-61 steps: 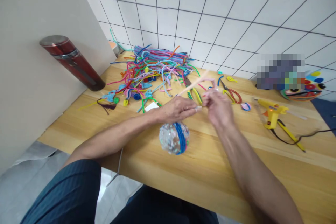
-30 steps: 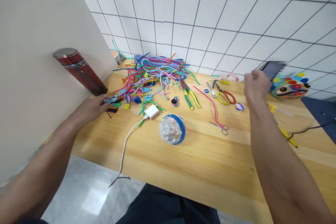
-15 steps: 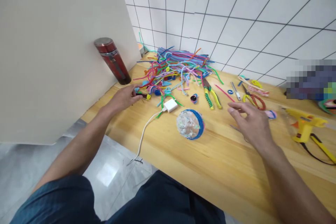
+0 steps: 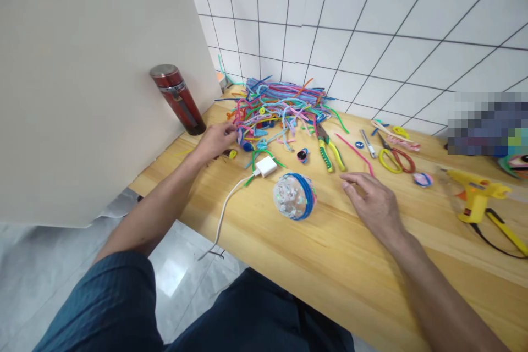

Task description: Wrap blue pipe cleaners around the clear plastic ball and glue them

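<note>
My left hand [image 4: 216, 141] is at the left edge of a tangled pile of coloured pipe cleaners [image 4: 284, 102]. Its fingers are apart, with the tips against small blue and pink pieces [image 4: 243, 137]; no grip shows. Below its palm lies a small dark piece with a yellow end [image 4: 231, 153]. My right hand [image 4: 373, 201] hovers over the table, fingers loosely bent and thumb apart, holding nothing. Between the hands rests a ball [image 4: 292, 196], whitish with glue patches on the left and wrapped in blue pipe cleaner on the right.
A red thermos [image 4: 179, 99] stands back left. A white charger [image 4: 266, 166] trails its cable off the front edge. Pliers [image 4: 330, 148], a small dark-topped piece [image 4: 302, 155], a cutter knife [image 4: 368, 143], scissors [image 4: 396, 159] and a yellow glue gun [image 4: 476, 192] lie rightward.
My left hand has moved right and away from me, off the dark piece to the pile's edge. My right hand has shifted left, closer to the ball.
</note>
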Motion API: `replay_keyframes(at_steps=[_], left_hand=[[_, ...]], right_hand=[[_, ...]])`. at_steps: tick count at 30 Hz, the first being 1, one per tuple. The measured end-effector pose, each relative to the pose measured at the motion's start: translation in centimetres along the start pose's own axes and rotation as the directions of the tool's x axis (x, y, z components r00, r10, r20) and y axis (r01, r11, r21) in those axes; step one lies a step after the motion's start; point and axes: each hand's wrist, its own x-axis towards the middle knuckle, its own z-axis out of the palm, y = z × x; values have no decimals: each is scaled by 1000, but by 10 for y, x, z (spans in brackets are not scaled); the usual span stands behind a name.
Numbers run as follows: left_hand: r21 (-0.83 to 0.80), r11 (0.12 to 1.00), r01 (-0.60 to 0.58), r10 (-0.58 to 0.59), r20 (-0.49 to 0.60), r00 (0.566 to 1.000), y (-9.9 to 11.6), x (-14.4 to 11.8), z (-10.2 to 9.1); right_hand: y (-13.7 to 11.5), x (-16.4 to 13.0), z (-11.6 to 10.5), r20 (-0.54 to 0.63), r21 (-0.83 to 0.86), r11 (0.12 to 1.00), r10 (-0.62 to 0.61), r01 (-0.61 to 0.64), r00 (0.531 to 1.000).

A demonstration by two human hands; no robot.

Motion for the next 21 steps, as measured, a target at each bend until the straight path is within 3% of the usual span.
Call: replay_keyframes(at_steps=[4,7,9,11,15,17,19,21], left_hand=[[-325,941,100,-123,-54,991,0,18,-5],[-373,916,144,-178,-59,982,6,24,-3],[-225,967,119,-143,-91,986,10,23,-3],[26,992,122,-117,-147,982,10,22,-6],[378,883,279,-204,-227,952,6,19,-20],[432,876,213,-125,-224,967,7,17,-21],[415,910,20,55,-167,984,13,14,-12],[306,936,-175,195,-35,980,19,13,3]], right_hand=[[6,0,0,-18,4,1000,21,-21,1000],[10,0,1,-13,4,1000,26,-26,1000],[11,0,1,-7,1,1000,30,-30,1000],[12,0,1,-7,-1,999,39,-39,999],[15,-1,1,-25,-2,999,35,-35,999],[16,-1,2,-25,-4,1000,27,-27,999],[17,0,3,-14,-2,1000,20,-20,1000],[16,0,6,-7,2,1000,12,-12,1000]])
